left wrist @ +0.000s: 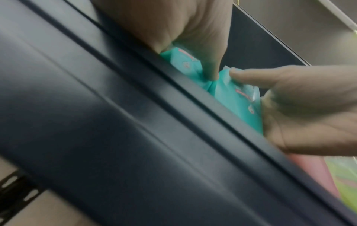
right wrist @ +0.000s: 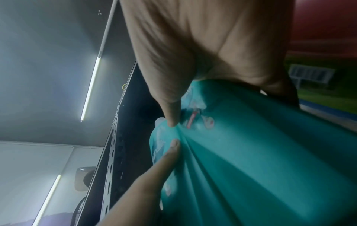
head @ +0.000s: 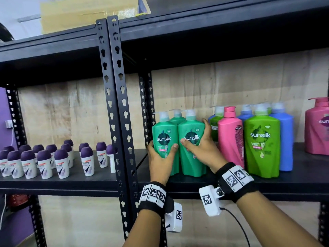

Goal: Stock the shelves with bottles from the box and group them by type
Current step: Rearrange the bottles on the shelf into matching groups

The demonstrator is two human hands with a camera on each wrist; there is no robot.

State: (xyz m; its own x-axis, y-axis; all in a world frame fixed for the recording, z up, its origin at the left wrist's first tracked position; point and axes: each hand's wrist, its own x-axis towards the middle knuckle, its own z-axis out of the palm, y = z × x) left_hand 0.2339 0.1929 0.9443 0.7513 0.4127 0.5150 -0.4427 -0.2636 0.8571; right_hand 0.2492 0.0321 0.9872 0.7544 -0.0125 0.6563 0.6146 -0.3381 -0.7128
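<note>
Two teal-green Sunsilk pump bottles stand side by side at the left end of the right-hand shelf (head: pixel 178 182), with a third teal bottle (head: pixel 177 116) behind them. My left hand (head: pixel 162 155) grips the left teal bottle (head: pixel 164 132), thumb across its front. My right hand (head: pixel 199 145) grips the right teal bottle (head: pixel 191 129), fingers round its right side. The left wrist view shows my left thumb (left wrist: pixel 212 71) on teal plastic above the shelf's front edge (left wrist: pixel 135 122). In the right wrist view my right hand (right wrist: pixel 193 61) lies on the right teal bottle (right wrist: pixel 251 152).
Right of the teal bottles stand a pink bottle (head: pixel 230 138), a light green one (head: pixel 261 145) and blue ones (head: pixel 284 139); another pink bottle (head: pixel 318 127) is at the far right. Several purple-capped deodorants (head: pixel 44 161) fill the left shelf. Black uprights (head: pixel 115 104) divide the bays. A cardboard box (head: pixel 89 11) sits on top.
</note>
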